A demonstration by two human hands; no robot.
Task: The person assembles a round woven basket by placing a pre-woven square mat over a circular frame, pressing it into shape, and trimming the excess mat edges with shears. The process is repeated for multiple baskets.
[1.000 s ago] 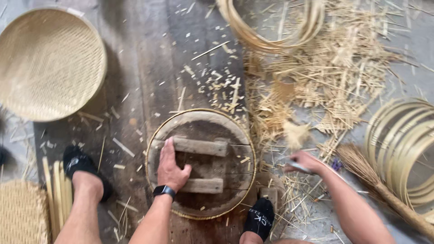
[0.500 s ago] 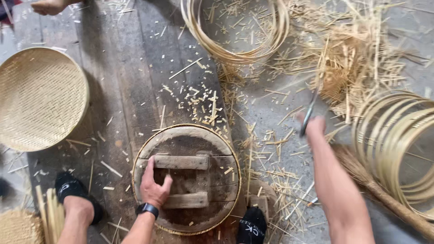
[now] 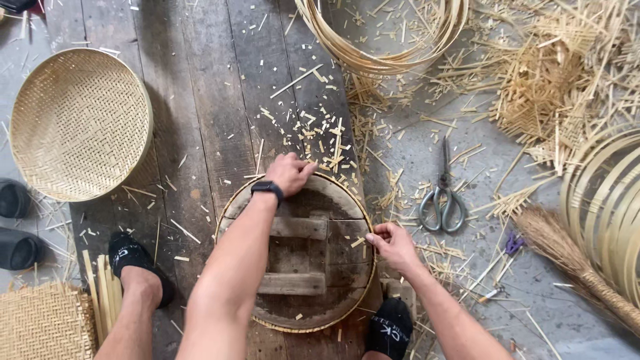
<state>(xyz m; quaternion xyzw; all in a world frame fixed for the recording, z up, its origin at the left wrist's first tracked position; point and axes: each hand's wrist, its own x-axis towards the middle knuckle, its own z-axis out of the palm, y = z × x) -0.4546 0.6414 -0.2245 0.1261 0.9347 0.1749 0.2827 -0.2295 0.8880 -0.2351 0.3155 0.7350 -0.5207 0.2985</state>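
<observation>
Between your two feet, near the lower edge of the dark plank floor (image 3: pixel 200 100), lies the round wooden form (image 3: pixel 300 257) with its two crossbars, and a thin bamboo rim (image 3: pixel 230 210) runs around its edge. Your left hand (image 3: pixel 288 173) rests at the far edge of the form, fingers curled down over the rim, so the grip is closed on the bamboo strip there. Your right hand (image 3: pixel 393 245) sits at the right edge of the form, thumb and fingers pinched on the rim; how tightly it pinches cannot be told. The step in hand appears to be seating the rim against the form, pressing it round the edge with both hands. The next move, by this reading, calls for even pressure from both hands, working along the edge so the strip stays flush and does not spring off. To the right of the form, on the bare grey floor, the scissors (image 3: pixel 443 197) lie closed among bamboo offcuts (image 3: pixel 533 87). A finished woven tray (image 3: pixel 77 123) rests at the left edge of the planks, a coil of bamboo hoops (image 3: pixel 380 40) at the top edge, and a broom (image 3: pixel 567 250) lies at the right.
</observation>
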